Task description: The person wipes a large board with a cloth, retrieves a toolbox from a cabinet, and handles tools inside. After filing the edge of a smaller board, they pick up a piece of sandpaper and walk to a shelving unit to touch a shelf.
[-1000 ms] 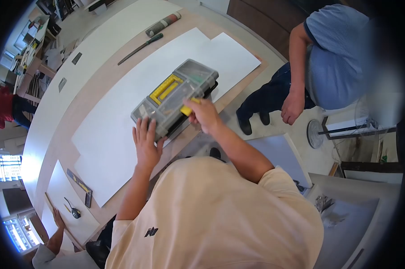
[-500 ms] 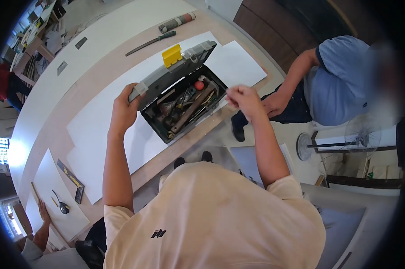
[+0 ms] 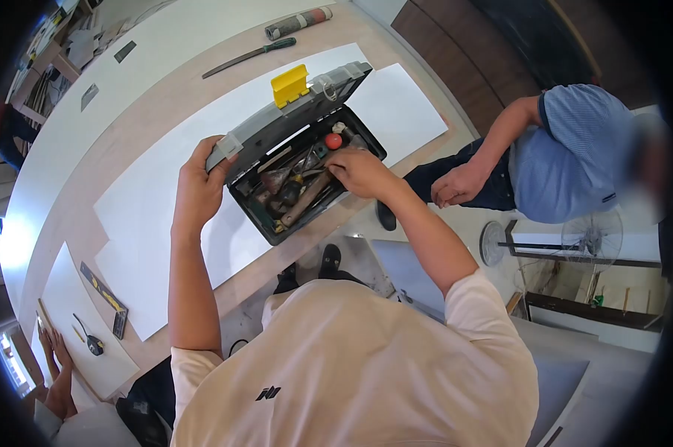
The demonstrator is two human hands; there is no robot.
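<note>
A dark grey toolbox [image 3: 275,237] stands tilted in view on a white sheet [image 3: 154,246], its lid [image 3: 262,128] raised. My left hand [image 3: 200,186] grips the left end of that lid, thumb on the inner side. A yellow latch [image 3: 289,86] sticks up from the lid's edge. My right hand [image 3: 362,173] is inside the box near its right end, with fingers bent down among the tools; what they pinch is hidden. Beside them lie a red ball-like piece [image 3: 333,141], a wooden handle [image 3: 307,201] and several jumbled hand tools.
Beyond the box lie a file with a green handle [image 3: 251,57] and a dark roll [image 3: 298,23]. A square [image 3: 104,298] and a tape measure [image 3: 94,344] are at left, near another person's hands [image 3: 56,350]. A person in blue [image 3: 560,156] sits at right; a fan [image 3: 591,238] stands behind.
My right hand has moved left from outside the box's right edge down into the tools. My left hand keeps hold of the lid. The seated person's hand has shifted slightly.
</note>
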